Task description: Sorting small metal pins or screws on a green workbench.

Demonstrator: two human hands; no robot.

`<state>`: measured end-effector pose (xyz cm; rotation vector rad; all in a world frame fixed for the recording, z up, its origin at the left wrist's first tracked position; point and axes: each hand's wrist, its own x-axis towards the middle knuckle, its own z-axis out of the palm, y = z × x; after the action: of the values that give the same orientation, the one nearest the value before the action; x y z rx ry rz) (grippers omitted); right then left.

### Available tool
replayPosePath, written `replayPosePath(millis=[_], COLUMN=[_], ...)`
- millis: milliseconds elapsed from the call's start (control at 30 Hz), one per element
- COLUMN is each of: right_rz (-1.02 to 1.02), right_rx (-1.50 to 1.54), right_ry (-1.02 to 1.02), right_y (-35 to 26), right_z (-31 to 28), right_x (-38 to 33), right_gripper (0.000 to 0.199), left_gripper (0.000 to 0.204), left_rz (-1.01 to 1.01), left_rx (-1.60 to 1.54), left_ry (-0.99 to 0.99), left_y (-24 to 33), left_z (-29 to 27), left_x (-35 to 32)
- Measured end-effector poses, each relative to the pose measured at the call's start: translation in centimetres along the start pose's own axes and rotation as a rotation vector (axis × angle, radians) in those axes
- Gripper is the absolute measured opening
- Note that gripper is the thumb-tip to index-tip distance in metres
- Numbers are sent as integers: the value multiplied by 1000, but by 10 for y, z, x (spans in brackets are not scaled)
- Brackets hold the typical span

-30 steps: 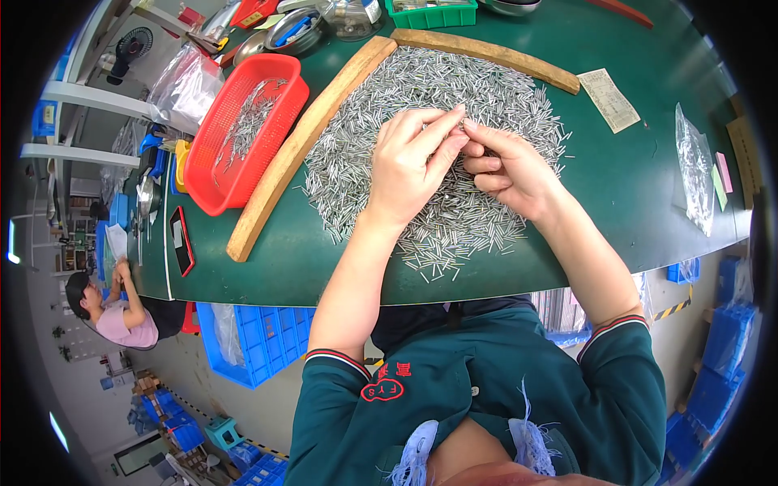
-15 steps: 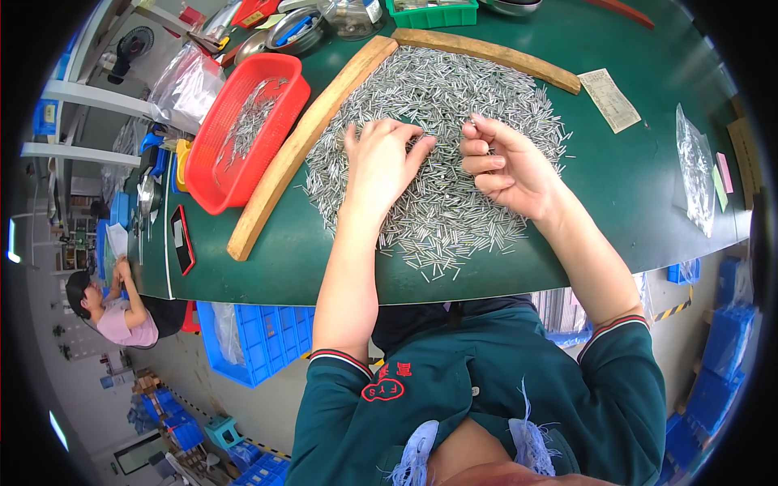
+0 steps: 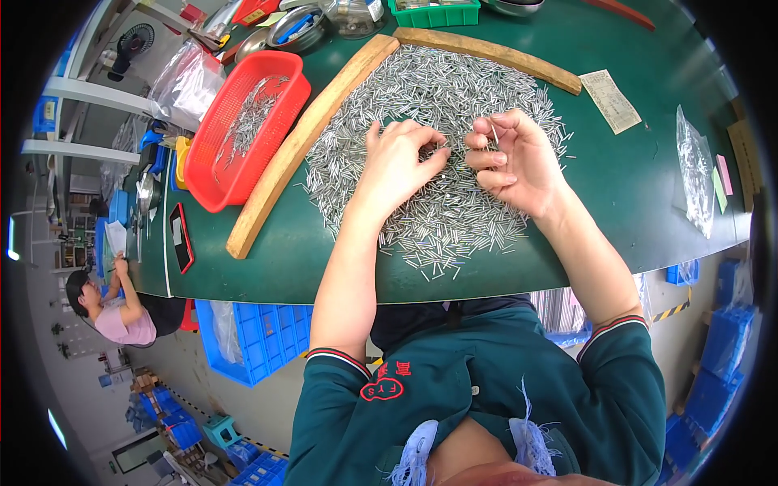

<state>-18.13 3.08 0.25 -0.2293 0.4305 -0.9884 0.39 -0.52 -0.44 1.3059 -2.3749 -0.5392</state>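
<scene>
A broad heap of small silver metal pins (image 3: pixel 438 89) covers the green table (image 3: pixel 632 202), fenced by two wooden bars (image 3: pixel 304 142). My left hand (image 3: pixel 397 162) lies palm down on the heap, fingers spread and pressing into the pins. My right hand (image 3: pixel 515 162) hovers just to its right, palm turned inward, with one thin pin pinched upright between thumb and forefinger. The two hands are a short gap apart.
A red plastic basket (image 3: pixel 203 170) holding pins sits left of the wooden bar. A dark phone (image 3: pixel 180 236) lies near the table's left edge. A paper slip (image 3: pixel 609 100) and a clear bag of pins (image 3: pixel 695 166) lie at the right. Another person (image 3: pixel 109 304) works at lower left.
My hands, joined together a second ago, have come apart. The left one dropped flat onto the pins; the right one lifted and turned with a pin in its fingertips.
</scene>
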Motion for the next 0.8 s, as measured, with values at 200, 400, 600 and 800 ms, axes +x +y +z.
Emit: replayPosePath(millis=[200, 400, 600, 800], right_rz=[-9, -70, -62, -69], right_rx=[-58, -133, -316, -342], right_ry=[114, 109, 144, 117], right_y=[-1, 3, 4, 6], right_z=[-3, -1, 4, 5], right_x=[1, 1, 0, -1], right_gripper=[28, 23, 21, 17], left_gripper=[19, 13, 11, 13], left_rz=[51, 134, 123, 194], left_rx=[-111, -350, -576, -594], left_ry=[128, 340, 366, 382], left_y=[4, -2, 8, 11], left_z=[-4, 1, -2, 3], left_x=[3, 7, 5, 6])
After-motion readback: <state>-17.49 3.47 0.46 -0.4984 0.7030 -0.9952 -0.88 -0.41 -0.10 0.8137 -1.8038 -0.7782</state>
